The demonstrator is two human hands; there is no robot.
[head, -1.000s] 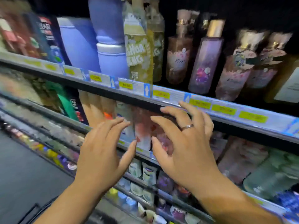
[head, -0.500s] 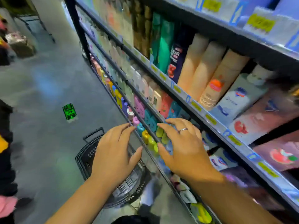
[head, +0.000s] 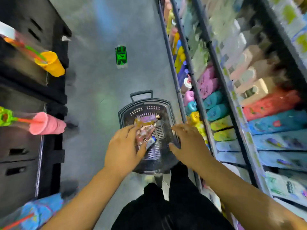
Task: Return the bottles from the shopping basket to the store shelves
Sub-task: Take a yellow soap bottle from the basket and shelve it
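Item one: grey floor [head: 103,90] of the aisle, running straight ahead below me.
Item two: store shelves [head: 221,75] along my right side, several tiers, packed with bottles and pouches in pink, teal, yellow, blue and beige; labels too blurred to read.
Item three: black rack [head: 25,90] on my left, with a yellow cup [head: 50,63] and a pink cup [head: 46,123] sticking out from it.
Item four: my legs [head: 157,209] in black, at the bottom edge.
Item five: shopping basket [head: 122,112], dark plastic, standing on the floor just beside the shelf base, handle at its far end.
Item six: my left hand [head: 123,146], fingers straight, above the basket's left side, gripping nothing.
Item seven: my right hand [head: 189,143], fingers spread, over the basket's right rim, holding nothing; the two hands are apart.
Item eight: bottles [head: 146,128] lying in a loose heap inside the basket, one purple on the far side; I cannot tell whether my left fingertips touch them.
Item nine: green sticker [head: 121,55] on the floor, well beyond the basket.
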